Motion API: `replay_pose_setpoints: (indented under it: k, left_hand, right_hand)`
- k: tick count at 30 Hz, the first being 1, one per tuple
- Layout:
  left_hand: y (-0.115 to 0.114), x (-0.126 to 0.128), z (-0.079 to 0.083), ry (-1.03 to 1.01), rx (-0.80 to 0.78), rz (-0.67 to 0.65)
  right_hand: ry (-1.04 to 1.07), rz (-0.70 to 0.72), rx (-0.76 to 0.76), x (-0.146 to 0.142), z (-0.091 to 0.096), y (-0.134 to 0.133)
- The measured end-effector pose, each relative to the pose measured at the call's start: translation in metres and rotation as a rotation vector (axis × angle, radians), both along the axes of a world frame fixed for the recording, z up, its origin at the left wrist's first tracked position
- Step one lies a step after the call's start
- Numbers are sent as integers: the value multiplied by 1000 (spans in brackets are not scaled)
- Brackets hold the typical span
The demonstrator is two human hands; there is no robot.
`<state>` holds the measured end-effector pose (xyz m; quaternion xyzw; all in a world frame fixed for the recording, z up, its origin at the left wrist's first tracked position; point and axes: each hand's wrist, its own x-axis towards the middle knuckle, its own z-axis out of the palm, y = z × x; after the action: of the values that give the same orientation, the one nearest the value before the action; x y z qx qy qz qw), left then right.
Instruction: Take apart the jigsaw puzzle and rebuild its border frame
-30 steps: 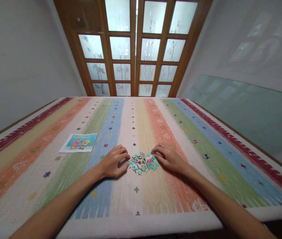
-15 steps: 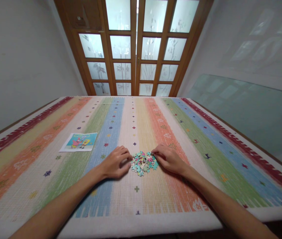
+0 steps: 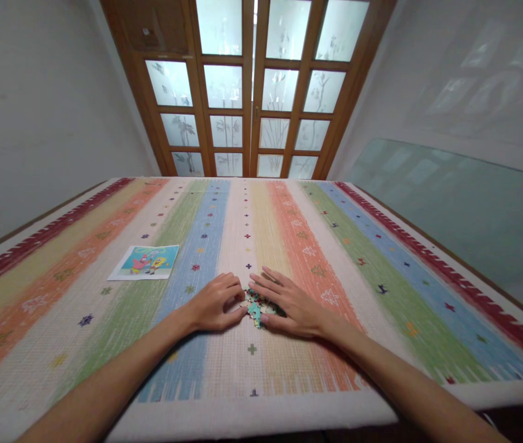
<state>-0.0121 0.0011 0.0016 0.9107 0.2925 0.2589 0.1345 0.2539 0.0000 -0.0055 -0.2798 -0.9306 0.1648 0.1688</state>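
A small heap of jigsaw puzzle pieces [image 3: 255,309], mostly turquoise with some darker bits, lies on the striped tablecloth in front of me. My left hand [image 3: 218,303] rests at the heap's left edge, fingers bent and thumb apart from them, with nothing visible in its grasp. Over the right part of the heap lies my right hand [image 3: 291,306], its fingers spread and pointing left. It hides many of the pieces, and its thumb is close to the near side of the heap.
A printed cartoon picture [image 3: 148,263] lies flat to the left on the tablecloth [image 3: 261,418]. Beyond the table stand wooden doors [image 3: 247,92] with frosted panes. A greenish glass panel [image 3: 455,203] leans by the right wall.
My right hand has moved left from the heap's right edge and opened from a pinch, now covering much of the heap. My left hand has barely moved.
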Motion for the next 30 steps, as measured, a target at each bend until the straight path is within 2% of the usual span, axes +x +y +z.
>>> replay_pose_setpoints:
  k: [5,11,18,23,30]
  left_hand:
    - [-1,1,1,0,1,-9]
    - [1,-2,2,15,-1,13]
    - [8,-10,3,4,-7,126]
    - [7,-14,6,-27,-18,104]
    - [7,-13,-1,28,28,125]
  right_hand:
    - [-57,44,-11,-2,0,-1]
    - [30,57,36,7,4,-2]
    - [109,32,48,11,10,-4]
    - [154,28,70,11,10,-3]
    - [141,16,76,12,10,-2]
